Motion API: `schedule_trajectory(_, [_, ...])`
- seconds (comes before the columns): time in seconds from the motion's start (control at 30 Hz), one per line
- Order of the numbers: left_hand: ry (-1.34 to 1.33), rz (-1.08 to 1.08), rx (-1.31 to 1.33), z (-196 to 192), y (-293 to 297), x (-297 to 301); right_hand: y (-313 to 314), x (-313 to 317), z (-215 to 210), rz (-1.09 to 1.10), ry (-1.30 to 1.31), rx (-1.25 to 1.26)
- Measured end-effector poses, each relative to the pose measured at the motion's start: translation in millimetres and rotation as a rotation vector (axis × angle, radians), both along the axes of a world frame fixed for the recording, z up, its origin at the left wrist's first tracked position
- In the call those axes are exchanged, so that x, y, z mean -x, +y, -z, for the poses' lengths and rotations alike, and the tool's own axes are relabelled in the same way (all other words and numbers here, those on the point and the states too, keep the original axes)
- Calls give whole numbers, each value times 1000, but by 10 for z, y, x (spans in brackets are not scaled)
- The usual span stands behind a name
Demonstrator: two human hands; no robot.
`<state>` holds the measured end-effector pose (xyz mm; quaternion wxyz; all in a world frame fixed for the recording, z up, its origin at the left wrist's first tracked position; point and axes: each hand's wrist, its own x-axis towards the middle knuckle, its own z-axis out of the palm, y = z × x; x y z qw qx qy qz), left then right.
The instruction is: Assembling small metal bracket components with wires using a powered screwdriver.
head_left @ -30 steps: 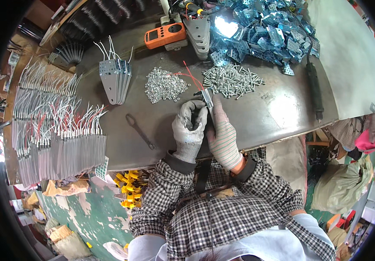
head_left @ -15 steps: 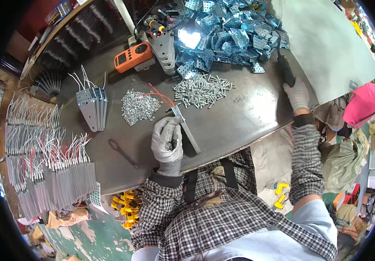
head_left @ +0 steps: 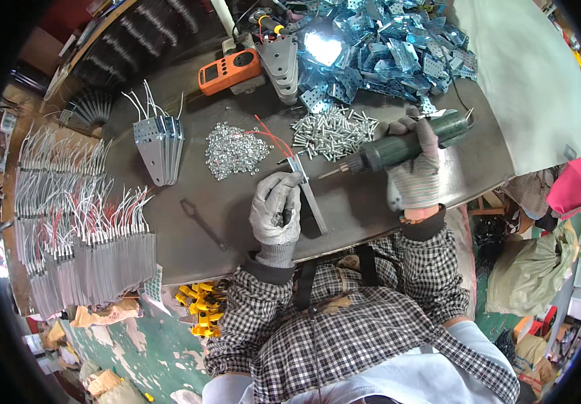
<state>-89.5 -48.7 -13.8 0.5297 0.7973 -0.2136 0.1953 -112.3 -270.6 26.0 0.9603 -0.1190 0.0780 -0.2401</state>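
Left hand, grey glove, clenched around the near part of a flat metal strip, pinning it on the dark surface. Strip runs from the hand's right side up and away, slightly tilted; two red wires leave its far end toward the nut pile.

Right hand, gloved too, wrapped around the body of a green power screwdriver. Tool lies nearly horizontal, bit pointing left, tip just beside the far end of the strip. Cannot tell whether the bit touches it. So: strip between both hands, held by left, tool in right closing on it from the right side.

Outward:
- pile of silver screws just beyond the tool tip
- pile of small nuts left of that, near the wire ends
- flat wrench on the surface left of the left hand, apart from it
- stack of perforated grey plates with white wires further left
- orange meter at the far edge
- heap of shiny zinc-plated brackets far right, bright glare on it
- rows of finished wired strips along the left edge
- yellow connectors below the surface's near edge, by the checked sleeve
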Motion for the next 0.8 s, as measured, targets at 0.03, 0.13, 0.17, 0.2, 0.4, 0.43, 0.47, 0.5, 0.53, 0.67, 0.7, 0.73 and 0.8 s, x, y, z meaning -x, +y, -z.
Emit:
schedule_trajectory(0.03, [1,-1,-2,0,-4,-8,22,-14,38,-1,1,-2])
schedule_trajectory(0.13, [-8,2,0,-9,1,-4,98,-49,100,-10,26,-44])
schedule_trajectory(0.17, [-7,-2,-2,0,14,-11,113,-63,120,-14,27,-46])
schedule_trajectory(0.2, [-20,-4,4,16,26,-21,127,-75,136,-19,21,-48])
schedule_trajectory(0.4, [-41,-1,23,25,22,-28,151,-68,94,-11,66,-16])
schedule_trajectory(0.43, [-67,2,1,26,26,-35,154,-71,92,-5,78,-14])
schedule_trajectory(0.47, [-67,-1,0,23,28,-35,153,-72,95,-9,77,-14])
schedule_trajectory(0.5, [-69,-3,16,19,24,-32,149,-73,106,-13,82,-28])
schedule_trajectory(0.53, [-70,-3,31,17,20,-28,146,-74,117,-17,87,-42])
schedule_trajectory(0.67, [-37,9,86,53,10,-10,149,-81,173,-27,70,-66])
schedule_trajectory(0.7, [12,3,129,64,3,-2,149,-78,175,-29,76,-65])
schedule_trajectory(0.73, [61,-3,171,76,-2,4,150,-76,177,-30,82,-63])
schedule_trajectory(0.8, [57,9,220,108,-11,1,159,-85,169,-29,81,-68])
